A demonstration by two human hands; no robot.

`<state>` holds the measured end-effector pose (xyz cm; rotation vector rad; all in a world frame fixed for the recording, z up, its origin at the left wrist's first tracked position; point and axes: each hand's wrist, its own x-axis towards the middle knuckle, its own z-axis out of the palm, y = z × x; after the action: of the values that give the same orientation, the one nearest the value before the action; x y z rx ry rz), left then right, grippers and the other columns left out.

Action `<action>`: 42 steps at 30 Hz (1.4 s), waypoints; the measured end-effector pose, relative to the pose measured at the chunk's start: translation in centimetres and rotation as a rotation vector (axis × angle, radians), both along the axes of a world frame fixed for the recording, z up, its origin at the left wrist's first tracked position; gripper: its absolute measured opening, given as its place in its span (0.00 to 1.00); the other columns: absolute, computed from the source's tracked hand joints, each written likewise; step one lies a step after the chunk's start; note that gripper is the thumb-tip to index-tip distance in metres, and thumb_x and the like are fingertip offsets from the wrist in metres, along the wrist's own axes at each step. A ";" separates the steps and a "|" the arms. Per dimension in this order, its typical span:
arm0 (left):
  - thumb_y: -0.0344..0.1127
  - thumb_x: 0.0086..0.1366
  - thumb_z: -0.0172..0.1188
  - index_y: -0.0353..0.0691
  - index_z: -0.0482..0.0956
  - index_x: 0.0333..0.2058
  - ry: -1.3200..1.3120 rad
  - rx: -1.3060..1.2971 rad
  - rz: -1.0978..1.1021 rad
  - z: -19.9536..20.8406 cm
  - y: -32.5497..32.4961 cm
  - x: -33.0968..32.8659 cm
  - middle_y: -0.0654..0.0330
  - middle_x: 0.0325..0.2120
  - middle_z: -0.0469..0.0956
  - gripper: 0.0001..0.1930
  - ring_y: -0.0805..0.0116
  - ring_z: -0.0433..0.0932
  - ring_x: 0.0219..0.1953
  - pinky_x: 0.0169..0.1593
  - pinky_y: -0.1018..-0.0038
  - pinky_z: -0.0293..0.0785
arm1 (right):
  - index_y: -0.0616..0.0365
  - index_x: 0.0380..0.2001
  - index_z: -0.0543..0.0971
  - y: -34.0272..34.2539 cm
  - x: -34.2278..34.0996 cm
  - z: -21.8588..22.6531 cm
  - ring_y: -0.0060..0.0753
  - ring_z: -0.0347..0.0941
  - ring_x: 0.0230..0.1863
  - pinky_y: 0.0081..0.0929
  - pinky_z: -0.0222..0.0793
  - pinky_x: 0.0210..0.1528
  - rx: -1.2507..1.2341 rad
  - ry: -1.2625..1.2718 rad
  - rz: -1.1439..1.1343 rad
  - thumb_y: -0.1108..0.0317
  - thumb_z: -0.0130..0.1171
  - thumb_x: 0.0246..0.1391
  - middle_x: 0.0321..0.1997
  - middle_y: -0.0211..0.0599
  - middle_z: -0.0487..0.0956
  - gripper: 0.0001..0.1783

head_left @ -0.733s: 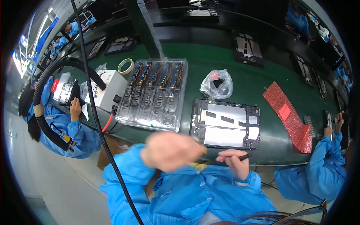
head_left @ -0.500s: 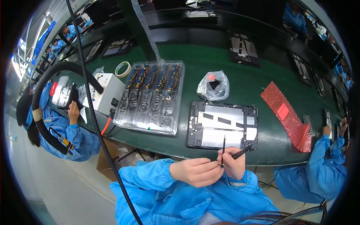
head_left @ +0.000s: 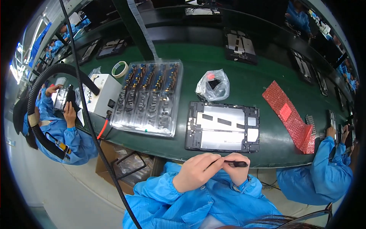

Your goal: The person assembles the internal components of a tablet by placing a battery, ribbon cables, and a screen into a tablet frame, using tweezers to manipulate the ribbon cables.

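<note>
Just off the near edge of the bench, my two hands meet in front of my body. My right hand (head_left: 237,176) is closed around a dark pen-shaped tool (head_left: 239,164), whose thick black end sticks out to the right. Close against it, my left hand (head_left: 196,172) is closed with its fingertips pinched at the tool's other side; what they grip is mostly hidden. Beyond the hands, a tablet housing (head_left: 223,144) lies flat on the green bench, with a black frame, silver plates and dark strips. Neither hand touches it.
A clear compartment tray (head_left: 175,95) of small parts stands left of the housing, beside a tape roll (head_left: 120,69) and white box (head_left: 101,86) with a black hose. Behind lies a plastic bag (head_left: 219,91); rightward, red bubble wrap (head_left: 284,110). Co-workers sit on both sides.
My hands have drawn together and slightly toward me. The thin pointed tip that stood up between them no longer shows, and the black tool has turned from slanting to nearly level.
</note>
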<state>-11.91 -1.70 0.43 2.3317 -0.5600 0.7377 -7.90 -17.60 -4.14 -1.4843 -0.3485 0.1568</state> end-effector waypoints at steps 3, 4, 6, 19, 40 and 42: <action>0.29 0.45 0.64 0.36 0.77 0.32 -0.005 -0.020 -0.019 -0.3 0.7 -1.5 0.59 0.27 0.75 0.13 0.64 0.77 0.29 0.29 0.74 0.75 | 0.63 0.23 0.80 0.5 -0.1 1.3 0.12 0.62 0.19 0.11 0.54 0.20 -0.038 0.012 0.023 0.81 0.66 0.34 0.21 0.31 0.76 0.08; 0.28 0.45 0.64 0.36 0.77 0.32 -0.033 -0.037 -0.051 -0.4 0.7 -1.7 0.60 0.27 0.76 0.13 0.64 0.77 0.29 0.28 0.75 0.75 | 0.63 0.23 0.80 0.4 0.0 1.3 0.12 0.62 0.19 0.11 0.54 0.20 -0.001 0.177 0.059 0.80 0.66 0.35 0.21 0.29 0.76 0.07; 0.29 0.44 0.64 0.35 0.77 0.32 -0.063 -0.008 -0.077 0.2 0.4 -1.3 0.60 0.28 0.76 0.13 0.64 0.77 0.29 0.29 0.75 0.74 | 0.64 0.24 0.80 0.7 0.3 2.1 0.11 0.65 0.21 0.10 0.57 0.22 -0.011 0.313 0.098 0.79 0.65 0.36 0.21 0.28 0.77 0.07; 0.28 0.42 0.65 0.44 0.78 0.41 0.124 0.041 0.379 -1.5 -0.2 -1.9 0.61 0.29 0.69 0.22 0.65 0.69 0.32 0.35 0.72 0.66 | 0.60 0.26 0.80 1.1 0.3 2.0 0.25 0.71 0.20 0.18 0.63 0.20 -0.111 -0.171 0.051 0.76 0.66 0.35 0.20 0.35 0.76 0.09; 0.27 0.43 0.65 0.36 0.79 0.30 0.111 0.015 0.072 -0.1 2.2 -1.6 0.59 0.31 0.77 0.12 0.65 0.76 0.29 0.31 0.73 0.70 | 0.57 0.31 0.78 1.7 0.3 0.6 0.29 0.72 0.23 0.21 0.64 0.22 -0.130 -0.740 0.096 0.69 0.60 0.40 0.26 0.30 0.76 0.11; 0.27 0.43 0.65 0.36 0.79 0.31 0.123 0.044 0.085 0.0 2.2 -1.7 0.59 0.31 0.77 0.12 0.65 0.76 0.29 0.31 0.73 0.70 | 0.56 0.32 0.78 1.8 0.2 0.8 0.26 0.71 0.22 0.20 0.63 0.22 -0.224 -0.796 0.085 0.70 0.58 0.40 0.27 0.28 0.75 0.11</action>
<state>-13.58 0.53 0.42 2.4351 -0.4293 0.6203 -7.69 -15.83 -3.38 -1.7093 -1.0601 -0.3541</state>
